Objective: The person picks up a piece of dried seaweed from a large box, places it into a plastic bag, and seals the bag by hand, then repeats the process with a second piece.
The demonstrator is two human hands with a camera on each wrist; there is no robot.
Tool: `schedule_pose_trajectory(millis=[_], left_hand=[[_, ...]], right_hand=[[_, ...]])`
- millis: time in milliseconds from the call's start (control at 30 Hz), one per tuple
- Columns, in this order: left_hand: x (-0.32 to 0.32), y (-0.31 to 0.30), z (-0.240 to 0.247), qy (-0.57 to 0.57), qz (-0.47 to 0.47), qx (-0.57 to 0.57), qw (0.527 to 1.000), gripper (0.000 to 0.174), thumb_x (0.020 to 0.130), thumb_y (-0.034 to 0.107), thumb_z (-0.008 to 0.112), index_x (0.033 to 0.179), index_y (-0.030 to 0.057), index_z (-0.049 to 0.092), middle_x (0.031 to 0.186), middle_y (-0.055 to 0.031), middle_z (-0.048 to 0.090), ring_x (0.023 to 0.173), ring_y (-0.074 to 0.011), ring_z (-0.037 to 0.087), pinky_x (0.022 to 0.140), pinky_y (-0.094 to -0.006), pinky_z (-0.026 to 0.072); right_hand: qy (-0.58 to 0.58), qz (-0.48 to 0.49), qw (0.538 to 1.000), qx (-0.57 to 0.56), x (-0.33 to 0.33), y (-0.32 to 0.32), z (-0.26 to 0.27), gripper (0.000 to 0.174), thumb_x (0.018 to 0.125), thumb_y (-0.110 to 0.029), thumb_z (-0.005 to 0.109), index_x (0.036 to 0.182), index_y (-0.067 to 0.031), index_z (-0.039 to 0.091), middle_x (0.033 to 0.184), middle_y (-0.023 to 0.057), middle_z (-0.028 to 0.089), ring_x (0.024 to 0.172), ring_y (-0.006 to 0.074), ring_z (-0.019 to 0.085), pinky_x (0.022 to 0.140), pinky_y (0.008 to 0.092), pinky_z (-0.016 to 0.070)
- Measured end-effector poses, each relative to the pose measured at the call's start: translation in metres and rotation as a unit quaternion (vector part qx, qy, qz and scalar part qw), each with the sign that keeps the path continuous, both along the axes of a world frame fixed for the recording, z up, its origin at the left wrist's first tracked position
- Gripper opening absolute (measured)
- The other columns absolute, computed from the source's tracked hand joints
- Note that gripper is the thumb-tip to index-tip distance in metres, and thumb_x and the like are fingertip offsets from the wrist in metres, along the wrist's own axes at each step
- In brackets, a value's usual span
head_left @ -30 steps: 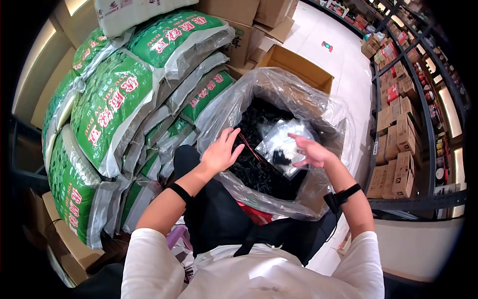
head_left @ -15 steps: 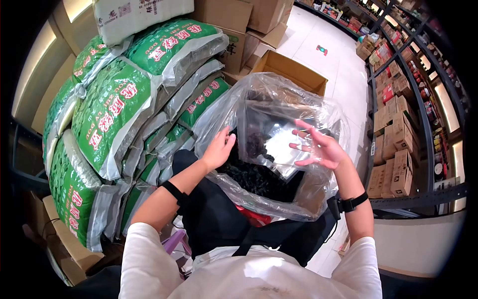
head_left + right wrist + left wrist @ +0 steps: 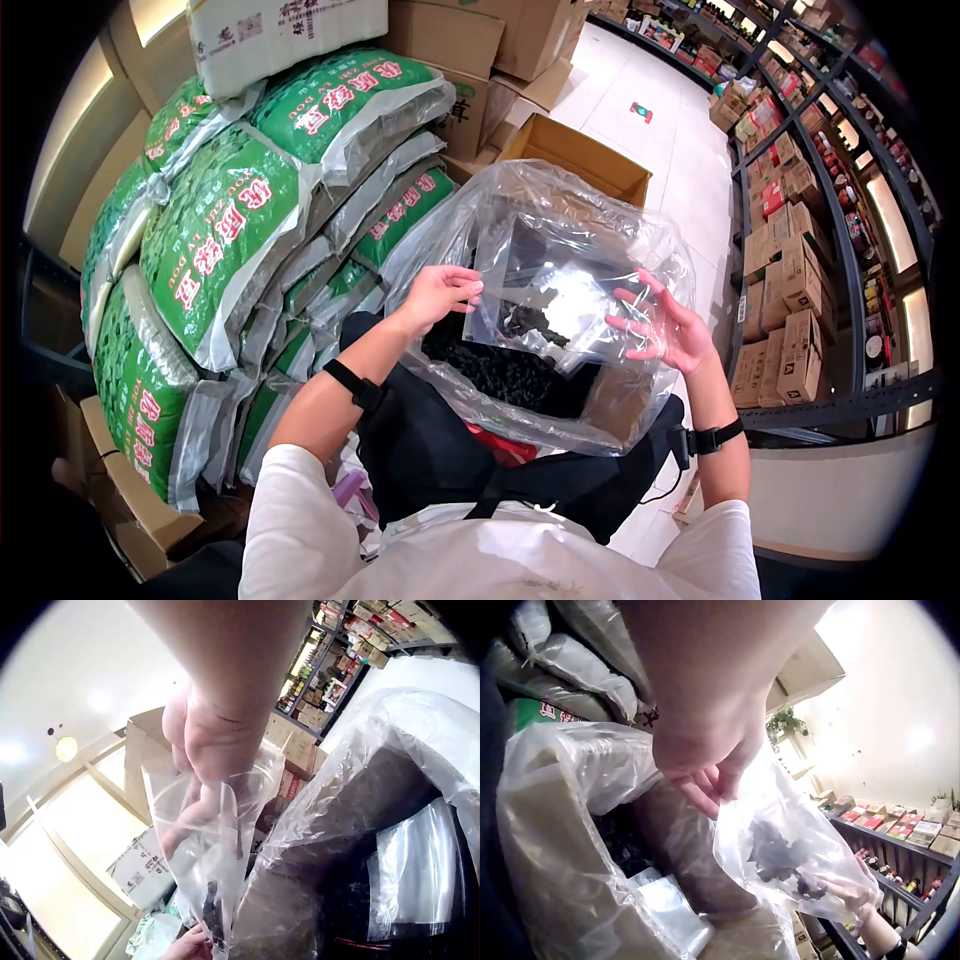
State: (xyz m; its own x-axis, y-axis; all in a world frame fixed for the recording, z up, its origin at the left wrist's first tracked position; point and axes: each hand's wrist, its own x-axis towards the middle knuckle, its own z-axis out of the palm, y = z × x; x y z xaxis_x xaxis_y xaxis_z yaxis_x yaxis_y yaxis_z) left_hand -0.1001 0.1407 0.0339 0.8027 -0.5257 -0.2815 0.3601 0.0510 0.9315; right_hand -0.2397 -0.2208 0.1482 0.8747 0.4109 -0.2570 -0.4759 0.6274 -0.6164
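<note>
A clear plastic bag (image 3: 545, 300) with some dark pieces inside is held over the large lined carton. My left hand (image 3: 437, 297) pinches its edge between thumb and fingers; the left wrist view shows this pinch (image 3: 709, 769) at the bag's rim. On the other side my right hand (image 3: 672, 330) has its fingers spread against the bag, seen through the plastic in the right wrist view (image 3: 210, 772). Below lie black dried pieces (image 3: 500, 378) in the carton's liner (image 3: 600, 435). Flat clear bags (image 3: 667, 904) rest on them.
Green printed sacks (image 3: 225, 230) are piled at the left, with a white package (image 3: 290, 35) on top. An open carton (image 3: 580, 155) stands behind the lined one. Shelves with boxes (image 3: 800, 355) run along the right.
The left hand has moved to the bag's edge and now pinches it. The bag was lifted from the pile and spread out; the right hand has shifted slightly right and down with it.
</note>
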Motion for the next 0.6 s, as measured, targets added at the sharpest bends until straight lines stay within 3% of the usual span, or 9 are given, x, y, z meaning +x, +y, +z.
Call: schedule_pose_trajectory(millis=[133,233,300,367,433,467,600], left_hand=[[-0.004,-0.006,0.0,-0.004,-0.01,-0.018,1.0,0.039,0.09,0.013,0.068,0.123,-0.0027,0.056,0.095,-0.0089,0.068,0.092,-0.0158,0.066,0.077,-0.028,0.0542],[-0.005,-0.011,0.002,-0.064,-0.018,-0.028,0.997,0.041,0.095,0.018,0.06,0.128,-0.0032,0.05,0.106,-0.0125,0.066,0.097,-0.0193,0.065,0.084,-0.0319,0.054],[-0.002,-0.018,0.008,-0.015,0.04,-0.054,0.998,0.044,0.099,0.027,0.053,0.131,-0.0025,0.048,0.108,-0.0115,0.066,0.101,-0.0211,0.065,0.088,-0.0339,0.0526],[0.007,-0.019,0.003,0.037,0.036,-0.089,0.995,0.042,0.1,0.031,0.049,0.127,-0.0015,0.052,0.109,-0.0099,0.066,0.1,-0.0198,0.064,0.086,-0.0336,0.0531],[0.017,-0.016,0.004,0.048,-0.065,-0.084,0.993,0.035,0.1,0.03,0.05,0.118,0.0004,0.058,0.107,-0.0078,0.066,0.096,-0.017,0.065,0.081,-0.0329,0.0541],[0.014,-0.018,0.01,0.062,-0.044,-0.098,0.992,0.027,0.099,0.026,0.052,0.108,0.0021,0.062,0.101,-0.0057,0.067,0.089,-0.0143,0.065,0.076,-0.0311,0.0546],[0.015,-0.017,0.013,0.059,-0.023,-0.09,0.994,0.018,0.094,0.017,0.061,0.101,0.0004,0.063,0.091,-0.0056,0.067,0.082,-0.0133,0.066,0.073,-0.0289,0.0557]], right_hand=[[0.004,-0.008,0.998,0.068,-0.006,-0.005,-0.009,0.056,0.102,-0.035,0.038,0.151,-0.021,0.017,0.148,0.0207,0.028,0.134,0.0494,0.031,0.085,0.0679,0.0489],[0.028,-0.019,0.995,0.095,-0.009,-0.004,-0.014,0.056,0.102,-0.035,0.039,0.151,-0.0206,0.017,0.148,0.0222,0.027,0.134,0.0503,0.03,0.084,0.0676,0.0494],[0.03,-0.017,0.995,0.09,-0.009,-0.002,-0.016,0.055,0.102,-0.035,0.039,0.151,-0.021,0.018,0.149,0.0229,0.026,0.134,0.0503,0.029,0.084,0.0674,0.0498],[0.031,-0.015,0.996,0.085,-0.011,-0.002,-0.017,0.054,0.102,-0.035,0.038,0.151,-0.0214,0.019,0.149,0.0236,0.025,0.135,0.0503,0.029,0.083,0.0671,0.0502],[0.033,0.005,0.989,0.143,-0.011,-0.003,-0.018,0.052,0.102,-0.035,0.037,0.15,-0.0223,0.021,0.151,0.0237,0.022,0.136,0.0498,0.026,0.083,0.0662,0.051],[0.029,0.003,0.989,0.143,-0.011,-0.005,-0.019,0.052,0.102,-0.035,0.037,0.15,-0.0223,0.021,0.151,0.0237,0.022,0.136,0.0498,0.026,0.083,0.0662,0.051],[0.032,-0.006,0.984,0.173,-0.018,-0.009,-0.024,0.051,0.103,-0.035,0.035,0.15,-0.0231,0.021,0.153,0.0231,0.019,0.139,0.0494,0.02,0.082,0.0644,0.0524]])
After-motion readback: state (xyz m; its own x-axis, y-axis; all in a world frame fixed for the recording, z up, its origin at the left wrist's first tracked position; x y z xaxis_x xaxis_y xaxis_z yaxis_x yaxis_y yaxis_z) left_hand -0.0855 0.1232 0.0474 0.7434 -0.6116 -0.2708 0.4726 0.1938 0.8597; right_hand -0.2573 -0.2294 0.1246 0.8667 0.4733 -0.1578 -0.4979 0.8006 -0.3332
